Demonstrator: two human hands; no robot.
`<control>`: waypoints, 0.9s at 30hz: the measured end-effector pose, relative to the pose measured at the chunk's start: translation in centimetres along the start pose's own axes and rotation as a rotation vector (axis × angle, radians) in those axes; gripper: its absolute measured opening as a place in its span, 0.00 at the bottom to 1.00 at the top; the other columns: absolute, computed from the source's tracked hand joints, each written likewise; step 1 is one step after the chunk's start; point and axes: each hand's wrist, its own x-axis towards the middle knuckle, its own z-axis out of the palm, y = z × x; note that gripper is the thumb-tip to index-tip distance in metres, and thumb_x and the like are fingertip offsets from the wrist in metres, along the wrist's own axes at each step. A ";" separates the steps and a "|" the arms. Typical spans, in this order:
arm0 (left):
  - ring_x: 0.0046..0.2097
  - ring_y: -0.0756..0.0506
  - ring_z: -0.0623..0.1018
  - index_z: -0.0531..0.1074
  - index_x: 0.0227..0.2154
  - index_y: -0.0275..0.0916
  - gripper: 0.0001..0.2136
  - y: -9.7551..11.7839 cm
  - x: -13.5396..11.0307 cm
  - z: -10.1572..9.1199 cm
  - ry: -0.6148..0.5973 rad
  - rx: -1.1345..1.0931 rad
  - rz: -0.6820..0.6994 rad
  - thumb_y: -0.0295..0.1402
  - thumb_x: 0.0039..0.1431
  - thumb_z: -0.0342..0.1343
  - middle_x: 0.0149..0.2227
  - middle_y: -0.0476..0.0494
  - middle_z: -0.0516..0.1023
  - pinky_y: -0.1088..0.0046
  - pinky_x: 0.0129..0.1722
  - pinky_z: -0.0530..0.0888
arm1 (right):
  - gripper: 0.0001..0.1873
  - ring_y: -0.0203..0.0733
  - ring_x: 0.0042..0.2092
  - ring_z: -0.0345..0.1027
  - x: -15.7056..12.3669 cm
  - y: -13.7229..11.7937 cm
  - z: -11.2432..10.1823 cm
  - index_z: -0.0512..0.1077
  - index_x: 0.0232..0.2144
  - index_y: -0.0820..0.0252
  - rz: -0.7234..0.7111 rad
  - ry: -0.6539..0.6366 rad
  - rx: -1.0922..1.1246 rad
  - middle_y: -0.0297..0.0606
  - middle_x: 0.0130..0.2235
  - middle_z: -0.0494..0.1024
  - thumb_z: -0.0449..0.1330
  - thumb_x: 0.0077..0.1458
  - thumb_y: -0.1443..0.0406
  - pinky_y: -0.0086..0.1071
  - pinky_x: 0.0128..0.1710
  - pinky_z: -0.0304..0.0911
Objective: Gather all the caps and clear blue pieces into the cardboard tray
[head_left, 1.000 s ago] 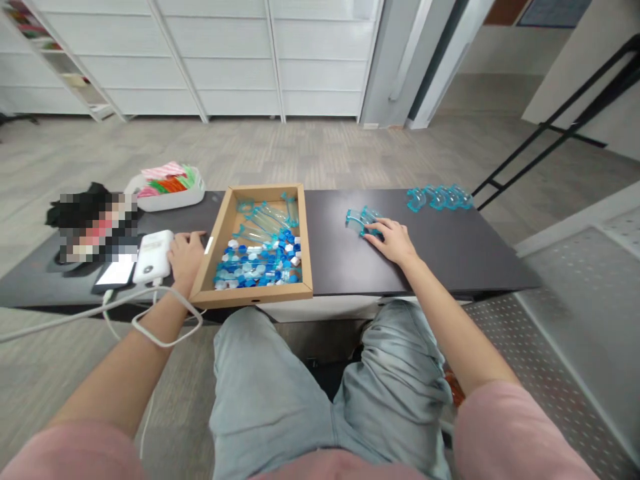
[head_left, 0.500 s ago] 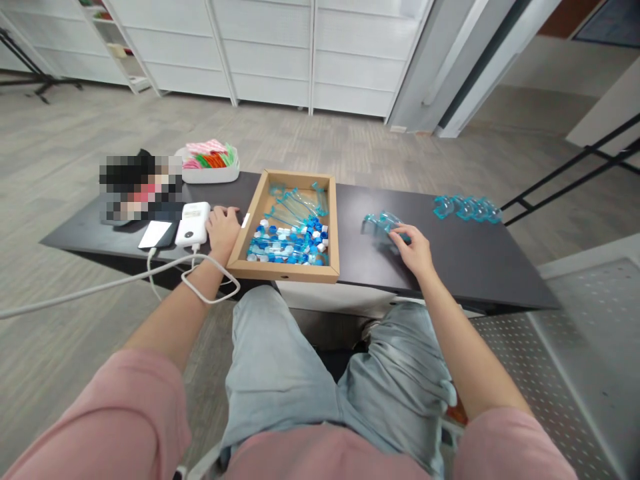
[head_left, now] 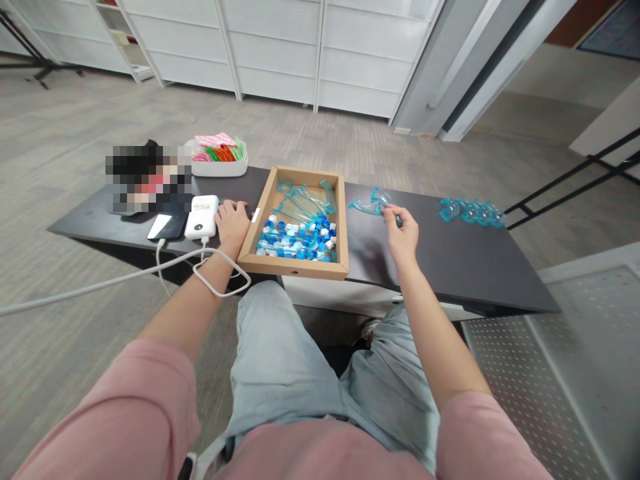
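My right hand [head_left: 401,233] is lifted a little above the dark table [head_left: 465,260], pinching a clear blue plastic piece [head_left: 373,202] that sticks out to its left. My left hand [head_left: 231,221] rests curled on the table against the left wall of a cardboard tray [head_left: 295,268]. The tray holds long clear blue pieces at the back and several small blue and white caps [head_left: 297,238] in front. A row of clear blue pieces [head_left: 470,211] lies at the table's right rear.
A white power bank [head_left: 202,217] with a white cable [head_left: 125,280] and a phone [head_left: 167,226] lie left of my left hand. A white tub of coloured strips [head_left: 219,155] stands at the back left. A perforated metal platform [head_left: 575,360] is at the right.
My right hand has lifted the blue piece off the table and brought it left towards the tray. My left hand has stayed put. The camera has shifted.
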 end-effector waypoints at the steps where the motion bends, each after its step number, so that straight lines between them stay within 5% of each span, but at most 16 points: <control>1: 0.72 0.24 0.71 0.76 0.70 0.38 0.25 0.0 0.0 0.1 0.004 0.009 -0.001 0.35 0.78 0.45 0.71 0.18 0.72 0.48 0.66 0.68 | 0.28 0.60 0.60 0.83 0.2 -1.1 0.3 0.83 0.43 0.53 -0.038 0.008 0.005 0.51 0.57 0.89 0.57 0.74 0.39 0.54 0.66 0.74; 5: 0.72 0.24 0.70 0.76 0.71 0.36 0.26 0.0 0.1 0.1 -0.001 0.013 -0.001 0.35 0.78 0.45 0.71 0.17 0.71 0.48 0.67 0.68 | 0.26 0.60 0.65 0.79 -0.6 -6.4 2.4 0.85 0.44 0.51 -0.197 -0.082 0.044 0.48 0.59 0.88 0.57 0.79 0.42 0.58 0.71 0.71; 12: 0.72 0.24 0.70 0.75 0.70 0.38 0.26 0.0 0.0 0.1 -0.002 0.008 0.002 0.36 0.77 0.45 0.71 0.19 0.71 0.48 0.67 0.67 | 0.12 0.57 0.73 0.72 -5.9 -13.3 7.8 0.90 0.48 0.44 -0.454 -0.581 -0.010 0.39 0.70 0.82 0.66 0.79 0.52 0.60 0.78 0.64; 17: 0.72 0.24 0.70 0.75 0.71 0.36 0.27 0.0 0.1 0.2 0.002 0.020 0.004 0.37 0.78 0.44 0.71 0.18 0.71 0.48 0.67 0.68 | 0.20 0.57 0.75 0.70 -5.8 -12.2 7.3 0.85 0.65 0.38 -0.430 -0.652 -0.023 0.40 0.72 0.81 0.60 0.82 0.50 0.64 0.80 0.62; 22: 0.73 0.25 0.70 0.75 0.72 0.35 0.28 0.1 0.1 0.1 -0.014 0.030 0.003 0.34 0.78 0.40 0.71 0.18 0.70 0.48 0.68 0.67 | 0.30 0.58 0.79 0.65 -5.1 -9.3 4.9 0.82 0.69 0.47 -0.333 -0.609 -0.108 0.47 0.75 0.77 0.54 0.83 0.43 0.66 0.82 0.57; 27: 0.73 0.25 0.70 0.74 0.72 0.35 0.27 0.0 0.0 -0.1 -0.032 0.043 -0.010 0.36 0.80 0.40 0.73 0.18 0.69 0.49 0.69 0.67 | 0.31 0.58 0.78 0.68 -4.5 -5.9 1.5 0.80 0.70 0.43 -0.285 -0.569 -0.119 0.44 0.75 0.78 0.48 0.84 0.42 0.70 0.83 0.52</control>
